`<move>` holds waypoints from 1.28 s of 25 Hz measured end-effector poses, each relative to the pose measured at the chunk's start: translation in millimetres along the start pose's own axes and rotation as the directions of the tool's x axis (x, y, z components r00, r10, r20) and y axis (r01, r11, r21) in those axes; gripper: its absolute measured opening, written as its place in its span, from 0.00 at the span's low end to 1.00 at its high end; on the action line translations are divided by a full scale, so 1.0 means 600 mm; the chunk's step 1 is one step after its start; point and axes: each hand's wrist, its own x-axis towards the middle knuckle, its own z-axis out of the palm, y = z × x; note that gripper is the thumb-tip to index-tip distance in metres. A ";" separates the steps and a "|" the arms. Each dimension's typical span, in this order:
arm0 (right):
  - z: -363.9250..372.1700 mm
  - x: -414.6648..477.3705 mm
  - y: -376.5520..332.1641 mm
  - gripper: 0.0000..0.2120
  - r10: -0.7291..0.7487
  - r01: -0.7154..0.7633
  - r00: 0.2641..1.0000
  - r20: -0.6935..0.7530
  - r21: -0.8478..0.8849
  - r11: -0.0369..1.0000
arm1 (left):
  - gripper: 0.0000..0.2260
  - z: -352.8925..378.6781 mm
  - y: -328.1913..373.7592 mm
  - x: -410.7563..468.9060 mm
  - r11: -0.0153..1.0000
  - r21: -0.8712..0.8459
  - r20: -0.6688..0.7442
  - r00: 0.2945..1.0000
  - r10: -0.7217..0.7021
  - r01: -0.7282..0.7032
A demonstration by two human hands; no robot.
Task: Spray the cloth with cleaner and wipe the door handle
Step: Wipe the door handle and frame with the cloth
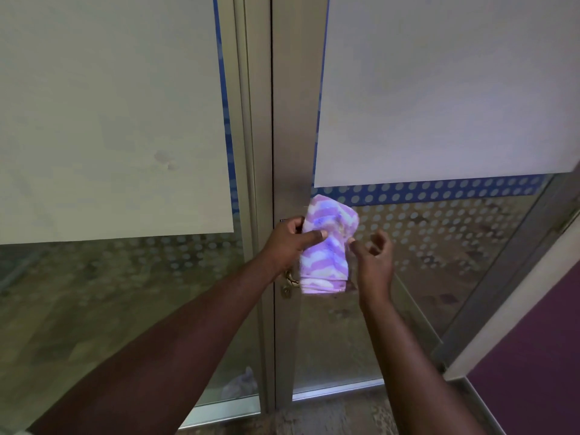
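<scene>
A purple-and-white zigzag cloth (326, 246) hangs folded in front of the door's metal frame, at handle height. My left hand (290, 243) grips its left edge, thumb laid across the front. My right hand (373, 255) hovers just right of the cloth with curled fingers apart; its fingertips are at the cloth's right edge and hold nothing. The brass door handle (290, 279) shows only in part, below my left hand and behind the cloth, with a keyhole (285, 291) under it. No spray bottle is in view.
The glass door (439, 246) has a blue dotted band and frosted dots; white paper sheets (439, 89) cover the upper panes. A purple wall (539, 356) stands at the right. Behind the left pane, a crumpled whitish item (240, 384) lies near the floor.
</scene>
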 end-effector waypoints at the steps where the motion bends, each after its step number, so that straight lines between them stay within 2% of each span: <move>1: -0.003 -0.011 0.004 0.25 -0.192 0.178 0.976 -0.105 -0.130 0.975 | 0.11 0.001 0.002 0.000 0.997 0.071 -0.059 0.998 0.030 -0.026; 2: -0.001 -0.022 0.010 0.26 -0.350 0.334 0.935 -0.053 -0.197 0.922 | 0.12 0.005 0.002 0.000 0.990 0.136 -0.100 0.993 0.060 -0.046; 3: 0.006 -0.033 0.015 0.27 -0.416 0.426 0.905 0.092 -0.202 0.882 | 0.13 0.008 0.000 0.001 0.983 0.177 -0.117 0.990 0.077 -0.056; 5: 0.022 -0.053 0.024 0.35 -0.368 0.456 0.855 0.366 -0.188 0.870 | 0.12 0.017 -0.004 0.001 0.982 0.180 -0.105 0.992 0.075 -0.055; 6: 0.029 -0.059 0.025 0.38 -0.339 0.444 0.841 0.421 -0.181 0.878 | 0.12 0.023 -0.005 -0.002 0.987 0.154 -0.093 0.994 0.060 -0.045; 8: 0.038 -0.062 0.022 0.38 -0.294 0.383 0.845 0.446 -0.124 0.915 | 0.11 0.023 -0.006 -0.002 0.999 0.051 -0.057 0.998 -0.008 0.011; 10: 0.040 -0.060 0.027 0.29 -0.265 0.309 0.891 0.369 -0.064 0.949 | 0.11 0.012 -0.001 0.001 0.999 0.007 0.004 0.999 -0.051 0.051; 12: 0.041 -0.060 0.030 0.20 -0.219 0.242 0.950 0.221 -0.078 0.967 | 0.10 -0.006 0.006 0.006 0.985 0.170 -0.047 0.998 0.049 -0.041; 13: 0.043 -0.062 0.033 0.18 -0.205 0.222 0.967 0.153 -0.111 0.969 | 0.10 -0.021 0.012 0.010 0.937 0.321 -0.119 0.975 0.185 -0.139; 14: 0.045 -0.063 0.037 0.17 -0.201 0.213 0.975 0.092 -0.144 0.966 | 0.09 -0.040 0.021 0.017 0.844 0.477 -0.183 0.912 0.367 -0.244; 15: 0.046 -0.064 0.039 0.18 -0.211 0.214 0.977 0.036 -0.168 0.962 | 0.09 -0.062 0.033 0.025 0.710 0.615 -0.195 0.806 0.559 -0.344; 16: 0.048 -0.063 0.041 0.20 -0.232 0.226 0.973 -0.007 -0.196 0.954 | 0.10 -0.084 0.047 0.036 0.539 0.726 -0.139 0.676 0.723 -0.427; 17: 0.050 -0.060 0.045 0.22 -0.272 0.258 0.962 -0.028 -0.236 0.937 | 0.12 -0.105 0.061 0.051 0.357 0.804 -0.031 0.565 0.825 -0.477; 18: 0.055 -0.054 0.049 0.25 -0.327 0.310 0.945 -0.015 -0.284 0.907 | 0.14 -0.122 0.076 0.068 0.190 0.845 0.094 0.490 0.867 -0.499; 19: 0.061 -0.048 0.053 0.28 -0.390 0.376 0.920 0.028 -0.337 0.863 | 0.15 -0.134 0.091 0.085 0.061 0.860 0.202 0.447 0.872 -0.507; 21: 0.078 -0.042 0.062 0.32 -0.490 0.503 0.859 0.149 -0.426 0.752 | 0.19 -0.146 0.111 0.113 -0.109 0.862 0.338 0.402 0.851 -0.495; 23: 0.102 -0.035 0.073 0.35 -0.509 0.574 0.817 0.272 -0.482 0.662 | 0.21 -0.156 0.114 0.134 -0.205 0.856 0.411 0.386 0.826 -0.474; 27: 0.150 -0.019 0.110 0.37 -0.434 0.680 0.732 0.525 -0.519 0.517 | 0.22 -0.177 0.101 0.161 -0.299 0.847 0.466 0.346 0.814 -0.439; 29: 0.162 -0.011 0.125 0.38 -0.382 0.702 0.708 0.595 -0.528 0.478 | 0.22 -0.177 0.097 0.169 -0.312 0.850 0.465 0.329 0.822 -0.424; 32: 0.168 -0.004 0.151 0.41 -0.351 0.711 0.701 0.621 -0.569 0.413 | 0.22 -0.176 0.090 0.181 -0.323 0.863 0.455 0.318 0.832 -0.389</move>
